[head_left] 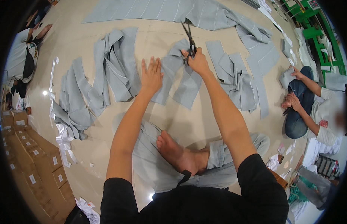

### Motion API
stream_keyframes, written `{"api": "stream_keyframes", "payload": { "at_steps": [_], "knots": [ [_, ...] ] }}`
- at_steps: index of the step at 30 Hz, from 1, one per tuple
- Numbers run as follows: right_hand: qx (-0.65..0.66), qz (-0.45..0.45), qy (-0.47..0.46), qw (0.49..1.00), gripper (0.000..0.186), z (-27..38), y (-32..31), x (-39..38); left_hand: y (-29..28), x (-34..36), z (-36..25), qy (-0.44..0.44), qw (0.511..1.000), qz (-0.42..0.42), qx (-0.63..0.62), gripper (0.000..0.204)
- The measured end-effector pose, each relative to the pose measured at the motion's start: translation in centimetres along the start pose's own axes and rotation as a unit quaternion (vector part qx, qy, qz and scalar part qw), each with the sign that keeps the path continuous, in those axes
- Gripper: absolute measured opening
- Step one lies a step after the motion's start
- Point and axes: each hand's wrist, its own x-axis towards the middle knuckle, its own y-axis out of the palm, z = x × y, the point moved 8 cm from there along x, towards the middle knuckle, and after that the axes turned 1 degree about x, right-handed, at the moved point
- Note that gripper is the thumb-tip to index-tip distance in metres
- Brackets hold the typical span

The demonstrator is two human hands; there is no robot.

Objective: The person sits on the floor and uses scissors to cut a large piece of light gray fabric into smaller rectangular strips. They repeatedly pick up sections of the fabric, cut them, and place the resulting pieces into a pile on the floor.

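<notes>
We grip black scissors (191, 42) in our right hand (198, 62), fingers curled through the handles, blades pointing away from us. Between our hands, the bent grey fabric strip (169, 74) runs lengthwise toward us; our left hand (152, 77), fingers spread, lies nearer its left leg.

The top edge crops the large grey fabric sheet (151, 10); the right hand (195, 61) partly hides the scissors' (191, 42) handles; the right-side co-worker's face (340, 117) is blurred.
</notes>
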Motion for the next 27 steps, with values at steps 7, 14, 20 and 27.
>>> {"api": "stream_keyframes", "payload": {
  "at_steps": [7, 14, 20, 27],
  "knots": [
    [0.028, 0.003, -0.035, 0.999, 0.068, 0.8, -2.5, -8.1, 0.5, -1.2, 4.6, -0.215, 0.974, 0.018, 0.061, 0.066],
    [0.327, 0.395, 0.227, 0.828, 0.058, -2.6, 0.6, -28.0, 1.1, -2.3, 2.4, -0.051, 0.958, 0.156, -0.237, 0.093],
    [0.327, 0.436, 0.277, 0.791, 0.064, -1.8, 2.6, -33.2, 1.7, -4.3, 2.3, -0.032, 0.942, 0.273, -0.192, 0.131],
    [0.350, 0.307, 0.290, 0.836, 0.062, -0.6, 5.5, -31.0, 1.8, -4.6, 2.5, -0.033, 0.939, 0.273, -0.204, 0.134]
  ]
}}
